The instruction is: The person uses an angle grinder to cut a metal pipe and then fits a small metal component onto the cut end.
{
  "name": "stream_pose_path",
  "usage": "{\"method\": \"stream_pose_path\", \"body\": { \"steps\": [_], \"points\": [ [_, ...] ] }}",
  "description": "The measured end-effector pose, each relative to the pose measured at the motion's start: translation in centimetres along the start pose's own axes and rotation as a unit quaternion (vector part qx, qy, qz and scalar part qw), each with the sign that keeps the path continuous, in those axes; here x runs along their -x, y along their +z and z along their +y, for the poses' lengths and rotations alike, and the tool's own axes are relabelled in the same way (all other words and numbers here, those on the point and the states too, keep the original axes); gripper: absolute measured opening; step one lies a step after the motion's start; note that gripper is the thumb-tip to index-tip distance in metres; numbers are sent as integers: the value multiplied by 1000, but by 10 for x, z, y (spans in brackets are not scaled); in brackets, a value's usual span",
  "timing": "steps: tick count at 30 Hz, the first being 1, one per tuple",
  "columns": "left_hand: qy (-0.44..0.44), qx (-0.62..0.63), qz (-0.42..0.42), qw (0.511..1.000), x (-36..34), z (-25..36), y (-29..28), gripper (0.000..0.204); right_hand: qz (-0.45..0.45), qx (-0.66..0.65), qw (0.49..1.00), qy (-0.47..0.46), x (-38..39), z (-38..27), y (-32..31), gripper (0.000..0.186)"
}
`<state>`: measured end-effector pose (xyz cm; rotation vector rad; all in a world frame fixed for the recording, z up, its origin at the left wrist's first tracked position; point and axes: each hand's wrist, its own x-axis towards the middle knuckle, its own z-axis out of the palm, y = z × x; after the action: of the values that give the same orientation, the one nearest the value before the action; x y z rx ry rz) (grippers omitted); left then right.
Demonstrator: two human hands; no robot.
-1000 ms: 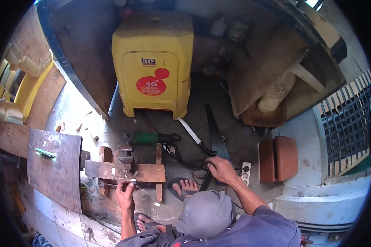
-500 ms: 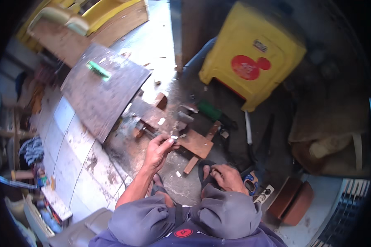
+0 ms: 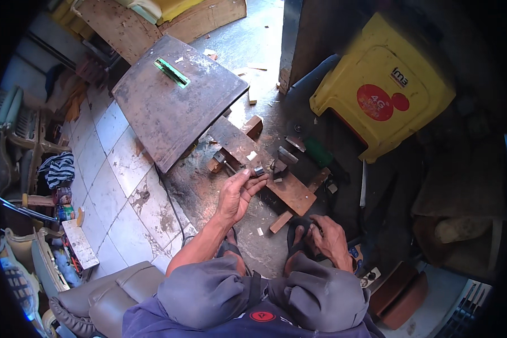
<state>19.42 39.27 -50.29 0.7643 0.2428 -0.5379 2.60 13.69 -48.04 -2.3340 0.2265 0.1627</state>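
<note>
My left hand (image 3: 236,196) is closed in a pinch over a wooden board. At its thumb and fingertips is a small shiny metal cylinder (image 3: 258,170); its other fingers stretch to the right. The reddish-brown board (image 3: 292,192) lies low over the floor, with wooden blocks and a white scrap (image 3: 252,155) about it. Just left of the fingers, a thin metal rod (image 3: 230,168) runs beside a small wooden block (image 3: 213,165). My right hand (image 3: 329,241) hangs by my right knee, above the sandalled foot. Its fingers are loosely bent and apart, and nothing shows in them.
A dark panel (image 3: 177,101) with a green object (image 3: 172,73) on it stands at the far left. At the far right is a yellow plastic stool (image 3: 397,62), tipped over. A green tool (image 3: 319,152) and wood scraps lie on the floor. Brown cushions (image 3: 399,296) sit near right.
The whole view has shifted, so the scene sits farther right. My left fingers have spread out, and the metal cylinder shows more plainly. My right hand has turned, its fingers loosening.
</note>
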Motion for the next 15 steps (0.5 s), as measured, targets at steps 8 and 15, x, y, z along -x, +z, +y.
{"method": "stream_pose_path", "body": {
  "steps": [8, 15],
  "points": [
    [-1, -17, 10, 1000, -1, -2, -4, 29, -13, 3, 1000, 22, -2, -6, -1, 29],
    [-10, -105, 14, 994, -1, -16, -26, 19, -25, 3, 999, 37, 8, 7, -4, 31]
  ]
}}
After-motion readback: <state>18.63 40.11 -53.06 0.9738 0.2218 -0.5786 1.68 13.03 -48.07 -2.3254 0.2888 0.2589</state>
